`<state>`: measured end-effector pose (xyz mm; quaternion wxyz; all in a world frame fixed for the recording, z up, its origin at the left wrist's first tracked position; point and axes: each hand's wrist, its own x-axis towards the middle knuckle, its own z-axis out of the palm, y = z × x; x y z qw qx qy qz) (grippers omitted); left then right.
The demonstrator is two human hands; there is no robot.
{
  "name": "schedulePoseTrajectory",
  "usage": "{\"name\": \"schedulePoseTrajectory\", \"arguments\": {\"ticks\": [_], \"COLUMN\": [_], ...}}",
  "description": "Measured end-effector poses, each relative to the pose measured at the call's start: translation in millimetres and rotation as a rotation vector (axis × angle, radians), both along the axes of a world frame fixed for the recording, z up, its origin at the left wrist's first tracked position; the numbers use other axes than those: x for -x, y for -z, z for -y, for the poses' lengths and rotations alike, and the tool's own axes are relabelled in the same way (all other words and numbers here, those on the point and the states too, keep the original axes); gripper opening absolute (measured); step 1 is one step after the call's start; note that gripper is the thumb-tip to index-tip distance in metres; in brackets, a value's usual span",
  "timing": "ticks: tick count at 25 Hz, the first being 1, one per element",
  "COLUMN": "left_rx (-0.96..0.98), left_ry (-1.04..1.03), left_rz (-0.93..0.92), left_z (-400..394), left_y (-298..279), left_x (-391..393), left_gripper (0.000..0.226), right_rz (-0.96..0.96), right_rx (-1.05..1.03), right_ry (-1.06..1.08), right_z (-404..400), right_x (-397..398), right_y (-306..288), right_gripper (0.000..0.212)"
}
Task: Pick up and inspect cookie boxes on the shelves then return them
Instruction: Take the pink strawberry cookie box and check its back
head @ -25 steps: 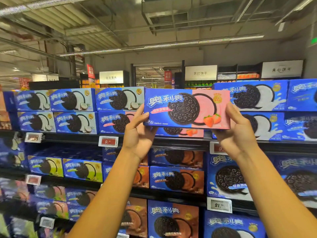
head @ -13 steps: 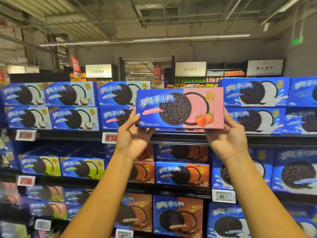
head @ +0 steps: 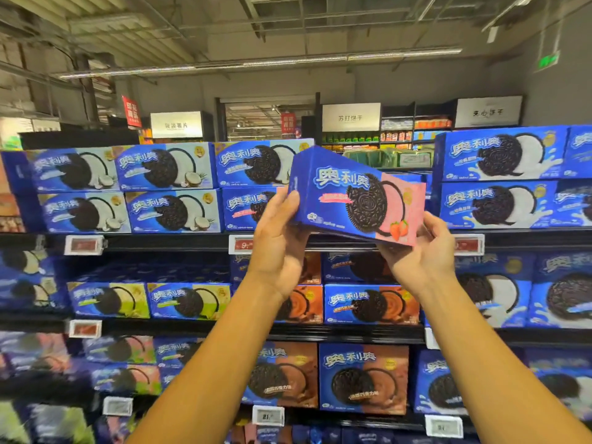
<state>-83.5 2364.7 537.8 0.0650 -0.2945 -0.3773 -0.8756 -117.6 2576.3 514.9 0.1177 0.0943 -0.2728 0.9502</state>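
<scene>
Blue and pink cardboard fills the middle of the view: a strawberry cookie box [head: 358, 200] is held up in front of the top shelf [head: 166, 240], clear of it and tilted, its left end nearer the camera and higher, its pink right end lower. The left hand [head: 278, 241] grips the blue left end, thumb laid up the side face and fingers hidden behind the box. The right hand [head: 423, 254] cups the lower right corner from beneath, fingers curled round the pink end. Both hands hold this one box; whether it is sealed or what is inside cannot be told.

On the top shelf to the left stand four coconut boxes [head: 166, 166], two stacked on two, front faces outward. Next to them are two more boxes [head: 253, 165] stacked one on the other, partly hidden by the held box. Right of the held box are two white-cream boxes [head: 499, 155] stacked, with further ones cut off at the edge of the view.

On the shelf below, two yellow-green boxes [head: 189, 299] stand side by side, and orange-brown boxes [head: 371, 302] sit behind the forearms; their full count is hidden. Large white-cream boxes [head: 493, 290] stand to the right. Lower still, two brown chocolate boxes [head: 365, 379] stand side by side. White price tags [head: 84, 245] are clipped along the shelf edges; seven or so show, some blurred. Farther back hang three white aisle signs [head: 350, 117].
</scene>
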Motion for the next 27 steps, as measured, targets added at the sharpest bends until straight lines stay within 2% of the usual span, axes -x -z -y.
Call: {"name": "schedulePoseTrajectory", "arguments": {"ticks": [2,4,8,9,16,21,23,25,27], "left_rx": [0.116,0.216,0.250,0.260,0.299,0.305,0.287,0.244,0.153], "left_ry": [0.025,0.008,-0.020,-0.015,0.028,0.103,0.160,0.234,0.322], "left_rz": [-0.051,-0.076,-0.096,-0.097,-0.043,-0.056,-0.060,-0.035,0.027], "left_z": [-5.0,-4.6,-3.0,-2.3,7.7,8.1,9.9,12.9,15.0], "left_y": [5.0,9.4,21.8,25.7,36.5,39.4,39.9,42.4,46.9], "left_x": [-14.3,-27.1,-46.7,-50.7,-60.0,-54.4,-49.6,-43.0,-33.2], "left_gripper": [0.037,0.039,0.051,0.055,0.067,0.052,0.046,0.051,0.067], "right_rz": [0.031,0.059,0.049,0.044,0.072,0.057,0.046,0.051,0.030], "right_rx": [0.004,-0.022,-0.026,-0.010,-0.001,0.040,0.053,0.063,0.060], "right_ry": [-0.006,-0.035,-0.087,-0.089,-0.030,0.017,0.056,0.092,0.147], "right_z": [12.9,27.3,50.9,56.3,64.3,52.8,43.5,36.2,28.2], "right_x": [3.3,5.1,0.7,-1.4,-12.5,-25.9,-31.8,-40.8,-50.4], "right_y": [6.0,10.8,22.3,24.6,41.0,37.1,34.7,30.9,27.8], "right_gripper": [0.021,0.020,0.048,0.049,0.042,0.041,0.035,0.017,0.017]}}
